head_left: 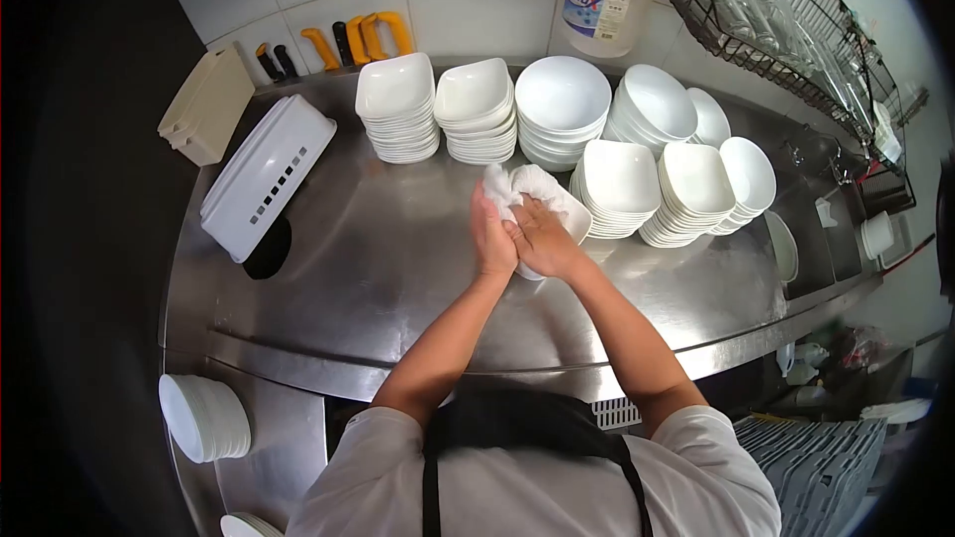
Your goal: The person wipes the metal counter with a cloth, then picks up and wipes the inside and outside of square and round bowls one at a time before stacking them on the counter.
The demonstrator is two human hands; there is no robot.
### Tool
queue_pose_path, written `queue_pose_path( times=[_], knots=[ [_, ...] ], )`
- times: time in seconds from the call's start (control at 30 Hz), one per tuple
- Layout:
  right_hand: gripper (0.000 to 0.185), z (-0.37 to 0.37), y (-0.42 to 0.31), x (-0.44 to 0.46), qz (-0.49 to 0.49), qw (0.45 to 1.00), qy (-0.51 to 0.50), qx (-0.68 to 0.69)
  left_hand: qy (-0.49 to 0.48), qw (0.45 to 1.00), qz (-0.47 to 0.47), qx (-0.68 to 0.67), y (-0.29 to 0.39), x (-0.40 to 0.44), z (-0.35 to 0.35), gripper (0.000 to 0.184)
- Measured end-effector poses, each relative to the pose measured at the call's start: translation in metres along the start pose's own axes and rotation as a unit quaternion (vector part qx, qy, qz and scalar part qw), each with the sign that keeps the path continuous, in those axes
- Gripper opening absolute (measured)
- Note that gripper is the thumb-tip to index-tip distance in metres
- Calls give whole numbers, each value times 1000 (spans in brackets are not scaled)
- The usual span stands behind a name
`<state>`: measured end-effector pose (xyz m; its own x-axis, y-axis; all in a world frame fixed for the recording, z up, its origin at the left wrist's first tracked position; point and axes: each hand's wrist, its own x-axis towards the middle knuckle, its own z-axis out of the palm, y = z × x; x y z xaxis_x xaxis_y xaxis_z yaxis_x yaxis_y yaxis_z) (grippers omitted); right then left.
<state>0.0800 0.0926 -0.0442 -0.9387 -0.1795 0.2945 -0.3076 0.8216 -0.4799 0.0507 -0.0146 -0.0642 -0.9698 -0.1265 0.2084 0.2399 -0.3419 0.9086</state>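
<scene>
In the head view, my left hand and my right hand come together over the steel counter, close to the stacked dishes. A bunched white cloth is gripped between them. My left fingers point up along its left side, while the right hand presses on it from the right with fingers bent. Beside the right hand shows part of a white dish, mostly covered by hand and cloth. A white edge also peeks out below the hands; whether it belongs to that dish I cannot tell.
Stacked white square dishes and round bowls line the back of the steel counter. A white plastic basket leans at left near a dark hole. A wire rack overhangs the right side. More plates stand lower left.
</scene>
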Motion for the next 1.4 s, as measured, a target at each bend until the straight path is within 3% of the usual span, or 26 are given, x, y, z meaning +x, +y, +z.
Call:
queue_pose_path(
  times=[0.07, 0.1, 0.2, 0.23, 0.33, 0.37, 0.4, 0.5, 0.53, 0.57, 0.6, 0.63, 0.7, 0.77, 0.83, 0.93, 0.97, 1.07, 1.13, 1.17, 1.2, 1.23, 1.27, 1.3, 1.33, 1.4],
  knots=[
    [62, -25, -32, -1, 99, 992, -52, 61, 14, 1000, 24, 2, 2, 0, -2, 74],
    [61, -37, -44, -4, 148, 982, -77, 93, 41, 995, 48, 80, 3, -1, -3, 75],
    [56, -56, -41, -2, 192, 963, -43, 184, 18, 999, 15, -39, -12, -4, -10, 76],
    [52, -71, -47, 2, 217, 965, -34, 142, 21, 999, 31, -16, -12, -7, -11, 74],
    [45, -75, -27, 7, 8, 978, 173, -113, 26, 997, 55, 55, -7, -25, -7, 71],
    [43, -57, -12, 0, 15, 986, 64, -152, 17, 995, 51, 84, -1, -31, -1, 73],
    [44, -46, -13, -4, 47, 994, 26, -92, 5, 992, 52, 112, 13, -34, 7, 75],
    [50, -37, -33, -3, 132, 987, -82, 39, 32, 999, 27, 22, 8, -25, 12, 80],
    [51, -34, -30, -5, 207, 946, -53, 243, 38, 999, 26, 0, 0, -21, 8, 81],
    [53, -30, -25, -2, 267, 859, -19, 436, 35, 998, 48, -7, -7, -22, 6, 74],
    [56, -32, -23, 3, 309, 731, 14, 608, 36, 996, 79, 23, -3, -18, 7, 73],
    [67, -35, -20, 0, 244, 557, 57, 792, 37, 992, 104, 55, 1, -19, 6, 73],
    [72, -52, -12, -12, 160, 488, 154, 844, 13, 970, 179, 164, 12, -26, -3, 71],
    [72, -83, -1, -25, 85, 520, 264, 808, -224, 852, 253, 400, 63, -27, -15, 68],
    [71, -113, 5, -38, 103, 523, 339, 775, -424, 664, 294, 541, 71, -22, -30, 65],
    [67, -141, 5, -48, 70, 530, 416, 735, -530, 556, 223, 600, 78, -15, -25, 48],
    [66, -146, 3, -50, 61, 538, 431, 722, -541, 580, 206, 574, 86, -12, -23, 36],
    [65, -149, 0, -63, 55, 555, 477, 679, -569, 603, 78, 554, 109, -5, -9, 33],
    [66, -140, -1, -70, 74, 561, 510, 648, -493, 763, -55, 414, 108, -7, -5, 27],
    [65, -119, 8, -79, 39, 663, 453, 595, -441, 825, -120, 333, 107, -7, -3, 24],
    [64, -98, 16, -89, 3, 753, 388, 532, -434, 863, -81, 247, 103, -10, 1, 25],
    [64, -77, -7, -80, 1, 858, 399, 325, -423, 892, -43, 157, 96, -17, 7, 26],
    [66, -58, -28, -69, 3, 916, 387, 100, -408, 911, -7, 65, 91, -29, 12, 27],
    [63, -65, -32, -69, 33, 915, 362, 178, -289, 942, 133, 110, 105, -47, 21, 28],
    [61, -82, -40, -62, 60, 906, 333, 254, -314, 944, 70, 74, 92, -48, 14, 28],
    [56, -123, -55, -34, 103, 869, 265, 404, -304, 950, -19, 68, 138, -60, 19, 25]
  ],
)
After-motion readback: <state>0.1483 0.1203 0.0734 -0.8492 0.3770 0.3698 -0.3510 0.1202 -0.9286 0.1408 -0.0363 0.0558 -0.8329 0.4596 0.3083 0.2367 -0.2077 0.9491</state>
